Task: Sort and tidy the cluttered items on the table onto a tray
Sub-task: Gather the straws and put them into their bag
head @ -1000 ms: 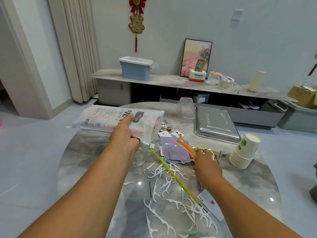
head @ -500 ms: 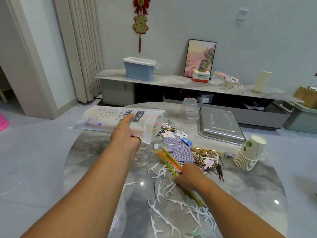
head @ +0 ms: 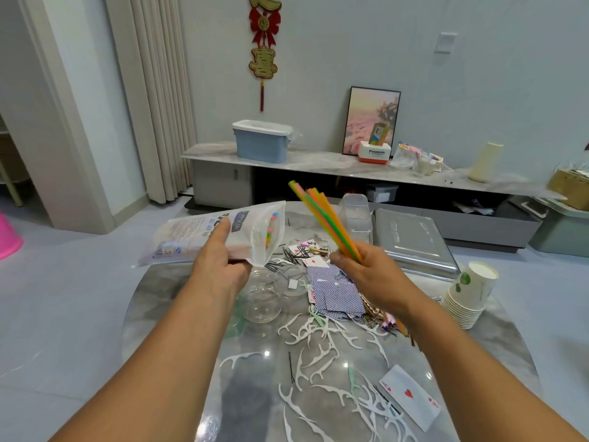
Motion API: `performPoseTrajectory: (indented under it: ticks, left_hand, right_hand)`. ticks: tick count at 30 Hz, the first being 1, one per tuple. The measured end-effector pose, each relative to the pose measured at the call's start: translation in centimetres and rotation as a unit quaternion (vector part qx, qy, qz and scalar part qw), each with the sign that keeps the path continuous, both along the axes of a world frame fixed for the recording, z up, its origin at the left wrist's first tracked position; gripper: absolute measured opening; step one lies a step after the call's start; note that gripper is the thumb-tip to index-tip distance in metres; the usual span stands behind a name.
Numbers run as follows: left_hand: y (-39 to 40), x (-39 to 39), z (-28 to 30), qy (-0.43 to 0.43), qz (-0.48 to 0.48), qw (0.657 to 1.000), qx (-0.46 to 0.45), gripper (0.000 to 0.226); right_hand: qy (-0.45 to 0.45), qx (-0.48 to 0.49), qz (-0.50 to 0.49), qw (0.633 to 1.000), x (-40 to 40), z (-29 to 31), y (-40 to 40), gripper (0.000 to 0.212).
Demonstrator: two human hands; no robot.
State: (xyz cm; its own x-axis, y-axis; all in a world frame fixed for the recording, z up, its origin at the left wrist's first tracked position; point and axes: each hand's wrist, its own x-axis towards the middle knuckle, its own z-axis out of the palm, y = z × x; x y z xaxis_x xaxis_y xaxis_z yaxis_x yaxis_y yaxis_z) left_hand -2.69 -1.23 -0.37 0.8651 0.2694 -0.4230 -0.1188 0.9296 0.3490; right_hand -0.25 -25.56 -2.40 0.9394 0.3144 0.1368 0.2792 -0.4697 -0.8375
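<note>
The right hand (head: pixel 369 275) is clenched round a bundle of coloured straws (head: pixel 322 218), lifted above the round table (head: pixel 165 301), their tips slanting up and away. The left hand (head: pixel 220 263) grips a white plastic bag (head: pixel 204 232) by its open end, thumb on top, just left of the straws. Under the straws lie playing cards (head: pixel 334 291), hairpins (head: pixel 283 260) and floss picks (head: pixel 318 342). Beyond them, at the table's far side, sits the metal tray (head: pixel 411 240); paper cups (head: pixel 468 291) stand stacked at its near right corner.
</note>
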Motion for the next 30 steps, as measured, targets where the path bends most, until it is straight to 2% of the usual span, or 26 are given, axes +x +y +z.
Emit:
performPoseTrajectory:
  ticks: [6, 10, 14, 16, 19, 22, 25, 30]
  left_hand:
    - [-0.5, 0.0, -0.3, -0.01, -0.022, 1.0, -0.015, 0.043]
    - [-0.5, 0.1, -0.4, -0.013, -0.018, 0.999, -0.028, 0.042]
    - [-0.4, 0.2, -0.6, -0.014, -0.009, 1.0, -0.023, 0.044]
    - [-0.7, 0.2, -0.7, -0.016, -0.014, 1.0, 0.012, 0.04]
    - [-1.3, 0.2, -0.8, -0.022, -0.012, 0.997, 0.077, 0.021]
    - [-1.9, 0.1, -0.7, -0.036, -0.032, 0.992, 0.116, 0.025]
    - [-2.1, 0.1, -0.8, -0.04, -0.069, 0.992, 0.102, 0.028]
    - [-1.6, 0.1, -0.8, -0.014, -0.1, 0.995, 0.016, 0.034]
  right_hand:
    - [-0.056, -0.137, 0.005, 0.989, -0.6, -0.1, -0.4, 0.049]
    - [-0.087, -0.213, -0.037, 0.973, -0.7, -0.5, -1.0, 0.051]
    - [-0.115, -0.263, -0.05, 0.957, -0.9, -0.5, -1.3, 0.049]
    - [-0.135, -0.293, -0.056, 0.945, -1.0, -0.3, -1.3, 0.047]
    - [-0.168, -0.359, -0.071, 0.915, -1.1, 0.2, -1.3, 0.044]
    - [-0.174, -0.415, -0.098, 0.887, -1.3, 0.4, -1.0, 0.038]
    - [-0.164, -0.425, -0.122, 0.882, -1.6, 0.3, -0.7, 0.032]
    - [-0.202, -0.423, -0.133, 0.873, -2.0, 0.0, 0.3, 0.017]
